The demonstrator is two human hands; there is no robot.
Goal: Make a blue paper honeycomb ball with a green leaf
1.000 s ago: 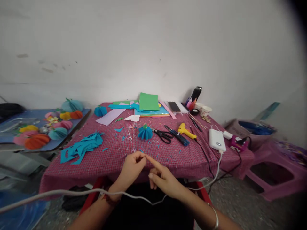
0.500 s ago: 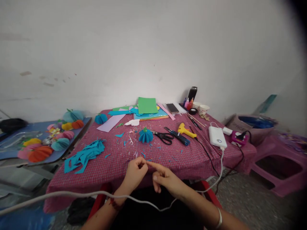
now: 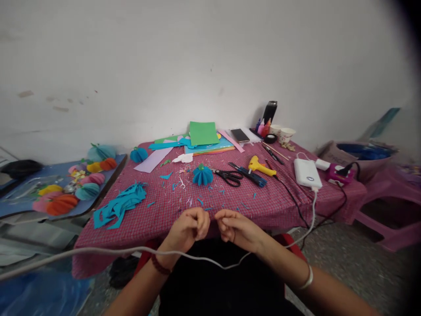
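Observation:
Just off the table's near edge, my left hand (image 3: 190,226) has its fingers curled in. Close on its right, my right hand (image 3: 238,229) is closed too, thumb against bent fingers. A small gap separates the hands; anything inside either is hidden or too small to tell. Beyond them a blue paper pumpkin (image 3: 202,175) with a green top stands on the checked cloth (image 3: 184,224). Black-handled scissors (image 3: 230,177) lie at its right, then a blue cutter (image 3: 251,175) and a yellow glue gun (image 3: 259,166). Blue paper scraps are scattered between hands and pumpkin.
Cut blue paper strips (image 3: 121,204) are heaped at left, and coloured sheets (image 3: 204,134) lie at the back. A white power bank (image 3: 307,173) and its white cable (image 3: 144,249), which crosses before my arms, are near. Finished paper pumpkins (image 3: 62,204) sit on a side table.
My hands have drawn apart; before, my right index finger reached out to touch my left fingertips. The right fingers are now curled in. The camera view has shifted slightly.

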